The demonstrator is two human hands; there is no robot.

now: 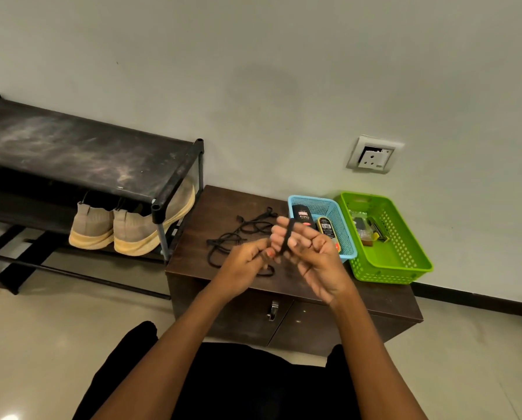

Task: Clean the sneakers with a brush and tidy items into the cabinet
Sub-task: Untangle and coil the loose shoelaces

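Observation:
A pair of beige sneakers (114,228) with yellowish soles stands on the lower shelf of a black shoe rack (80,153), heels toward me. Black shoelaces (247,228) lie tangled on top of a low dark brown cabinet (284,316). My right hand (311,253) is raised above the cabinet with a black lace wound around its fingers. My left hand (247,259) pinches the same lace just beside it. The cabinet's doors are closed. No brush is clearly visible.
A blue basket (341,237) with a black bottle and a polish tube sits on the cabinet's right side. A green basket (405,262) holding small items stands beside it. A wall socket (374,156) is above. My dark-clothed legs fill the bottom of the view.

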